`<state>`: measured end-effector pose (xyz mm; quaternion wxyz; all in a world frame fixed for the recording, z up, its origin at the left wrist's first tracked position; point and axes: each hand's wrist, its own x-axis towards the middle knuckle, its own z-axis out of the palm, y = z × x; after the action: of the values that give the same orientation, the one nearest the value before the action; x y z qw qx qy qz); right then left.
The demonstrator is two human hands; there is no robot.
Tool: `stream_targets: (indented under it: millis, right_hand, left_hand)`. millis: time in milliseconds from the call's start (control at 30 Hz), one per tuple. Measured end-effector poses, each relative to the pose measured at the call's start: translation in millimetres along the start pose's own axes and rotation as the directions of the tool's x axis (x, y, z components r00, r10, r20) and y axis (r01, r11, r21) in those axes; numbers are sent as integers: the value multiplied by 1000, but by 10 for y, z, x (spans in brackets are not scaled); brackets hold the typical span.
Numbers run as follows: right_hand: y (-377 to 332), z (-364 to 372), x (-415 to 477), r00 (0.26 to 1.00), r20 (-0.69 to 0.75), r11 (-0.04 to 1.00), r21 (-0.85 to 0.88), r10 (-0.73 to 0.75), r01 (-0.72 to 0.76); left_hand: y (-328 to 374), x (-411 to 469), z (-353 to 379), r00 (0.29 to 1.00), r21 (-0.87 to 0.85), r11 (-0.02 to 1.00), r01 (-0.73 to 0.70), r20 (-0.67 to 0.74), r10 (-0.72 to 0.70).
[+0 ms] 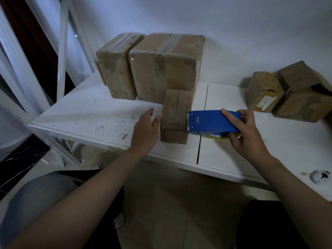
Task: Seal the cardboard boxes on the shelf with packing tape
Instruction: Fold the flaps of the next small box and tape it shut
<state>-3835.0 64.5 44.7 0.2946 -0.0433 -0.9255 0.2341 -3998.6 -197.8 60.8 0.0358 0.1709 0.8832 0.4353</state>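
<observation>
A small cardboard box (175, 112) stands near the front edge of the white shelf (86, 112), its top seam running away from me. My right hand (246, 133) grips a blue tape dispenser (212, 122). The dispenser's toothed end touches the box's right side. My left hand (145, 129) hovers with fingers straight just left of the box, the fingertips at its left face. Two larger taped boxes (161, 67) stand behind it against the wall.
Three rumpled boxes (287, 94) sit in a cluster at the right of the shelf. A dark seam (202, 126) splits the shelf board. White shelf uprights (62, 51) rise at the left. A small white round object (321, 177) lies near the front right edge.
</observation>
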Motion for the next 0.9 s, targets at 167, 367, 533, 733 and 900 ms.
stream_targets:
  millis: [167,367,533,733,900]
  right_hand:
    - [7,109,-32,1000,20,1000,-7,-18,19]
    - [20,152,-36,999,21,999,12,-50,50]
    - [69,123,-20,996,-1,996,3,-85,85]
    - [92,-3,-18,993,-24,994,-1,-112,112]
    - [154,-114,-24,992,0,992,-41,-123,123]
  left_hand:
    - [303,147,103,915,173,907,-383,-62,398]
    - [235,371,345,906,402,822,-403,44,422]
    - [205,381,340,900,491,765,-416,101,424]
    - [217,383,335,896,519,741,-427,134,423]
    - [188,408,338,896,483,762,-431,129,425]
